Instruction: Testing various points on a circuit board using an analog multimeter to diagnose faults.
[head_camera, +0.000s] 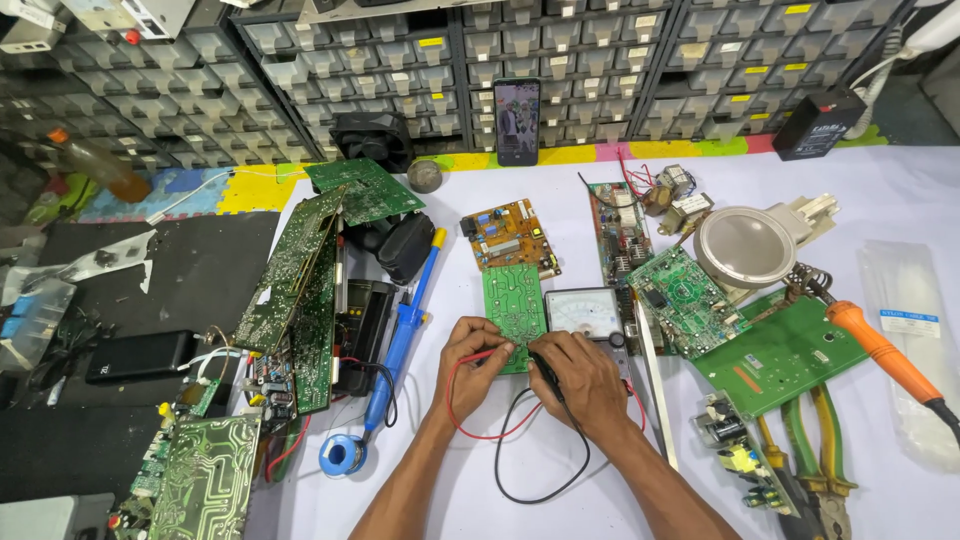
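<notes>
A light, stiff, likely fragile green PCB (515, 305) is being probed, red lead (478, 358) pinched in left hand (470, 365), black probe (545, 372) clenched in right hand (580, 375); best held by edges.

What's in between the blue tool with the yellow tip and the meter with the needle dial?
In the head view, a green circuit board lies between the blue tool and the dial meter. The left hand and right hand press probes on its near end.

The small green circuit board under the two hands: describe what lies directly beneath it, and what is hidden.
The small green circuit board lies flat on the white table. Its near end is covered by the left hand and right hand, so that part cannot be seen.
</notes>
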